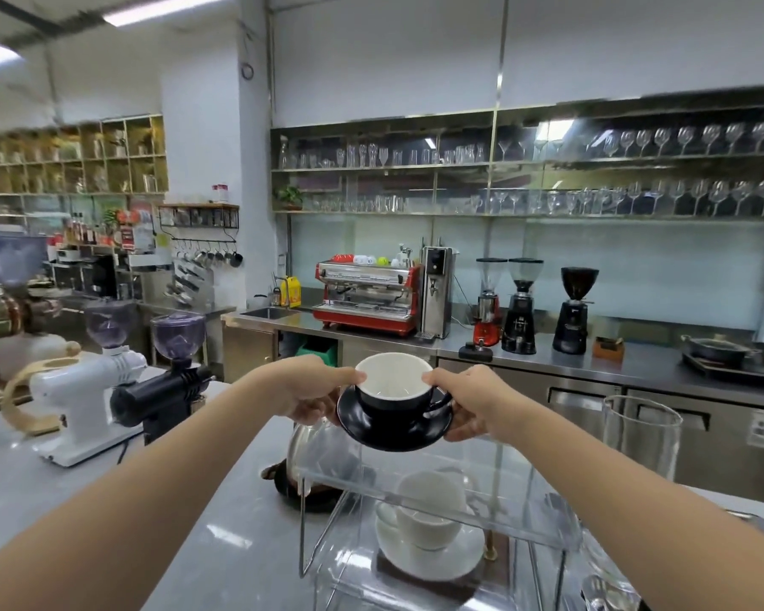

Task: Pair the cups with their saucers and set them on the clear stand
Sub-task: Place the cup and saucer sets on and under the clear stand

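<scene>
At frame centre, the left hand (pixel 311 396) and right hand (pixel 468 403) gripped the black saucer (pixel 393 429); the upright black cup (pixel 393 390) had its handle pointing right.

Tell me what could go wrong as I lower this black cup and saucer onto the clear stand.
1. The black cup sits loose on the black saucer, which the left hand and right hand hold at its edges; a tilt could slide it off.
2. The clear stand is hard to see, so you might misjudge its top.
3. The white cup sits below; a drop could break it.
</scene>
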